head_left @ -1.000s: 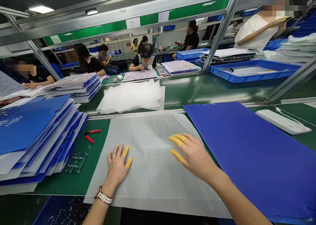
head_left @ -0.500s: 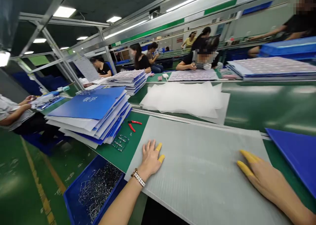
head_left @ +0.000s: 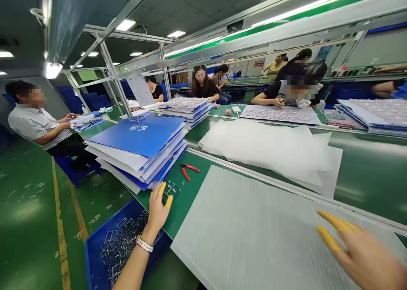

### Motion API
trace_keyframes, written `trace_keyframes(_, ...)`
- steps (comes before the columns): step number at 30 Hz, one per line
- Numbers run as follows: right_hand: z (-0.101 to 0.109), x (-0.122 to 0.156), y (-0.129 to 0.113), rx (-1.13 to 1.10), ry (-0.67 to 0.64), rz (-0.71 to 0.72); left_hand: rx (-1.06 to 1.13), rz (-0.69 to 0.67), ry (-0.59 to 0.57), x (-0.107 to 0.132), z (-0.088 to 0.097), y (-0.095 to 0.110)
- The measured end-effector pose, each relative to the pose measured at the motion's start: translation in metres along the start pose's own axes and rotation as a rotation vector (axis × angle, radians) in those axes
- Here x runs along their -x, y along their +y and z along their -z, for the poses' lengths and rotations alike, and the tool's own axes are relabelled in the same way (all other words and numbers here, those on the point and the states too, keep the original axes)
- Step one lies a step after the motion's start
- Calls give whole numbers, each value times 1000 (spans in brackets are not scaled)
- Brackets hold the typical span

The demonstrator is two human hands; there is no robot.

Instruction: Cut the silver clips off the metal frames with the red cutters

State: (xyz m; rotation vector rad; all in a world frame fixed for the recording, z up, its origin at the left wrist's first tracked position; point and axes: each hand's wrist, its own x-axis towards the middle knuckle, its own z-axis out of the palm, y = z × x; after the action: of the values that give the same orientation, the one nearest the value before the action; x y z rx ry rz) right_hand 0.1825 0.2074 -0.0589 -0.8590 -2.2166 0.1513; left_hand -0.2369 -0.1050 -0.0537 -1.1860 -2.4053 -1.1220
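My left hand (head_left: 159,211), with yellow finger cots on thumb and forefinger, is at the table's left edge beside a small clear plastic frame (head_left: 171,191). Its thumb and forefinger are apart, with the frame just beyond them; whether they touch it I cannot tell. My right hand (head_left: 362,243), also in yellow finger cots and somewhat blurred, hovers over or rests on a large pale grey sheet (head_left: 254,235), fingers spread. Red-handled nippers (head_left: 188,170) lie on the green table surface (head_left: 199,184) between the frame and the sheet.
Behind my left hand stands a tall stack of blue and white sheets (head_left: 136,139). Below it, a blue bin (head_left: 92,256) holds dark plastic frames. White translucent sheets (head_left: 263,143) lie beyond the rail. Co-workers sit across the bench and at the left (head_left: 41,122).
My left hand has moved off the grey sheet, leftward to the clear frame. The right hand stays over the sheet. My view has turned left.
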Motion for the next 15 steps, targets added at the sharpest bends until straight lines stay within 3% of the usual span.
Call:
trace_keyframes(3, -37, -65, -100, 44, -165, 138, -53, 27, 84, 2, -7, -19)
trace_keyframes(6, -94, -117, -190, 88, -377, 192, -106, 7, 104, 5, -17, -23)
trace_keyframes(8, -136, -142, -235, 126, -538, 190, -125, -17, 99, 6, -20, -22)
trace_keyframes(11, -192, -168, -278, 153, -616, 168, -138, -34, 70, 7, -20, -23)
trace_keyframes(15, -238, -186, -300, 182, -704, 76, -96, -1, 50, 5, -20, -26)
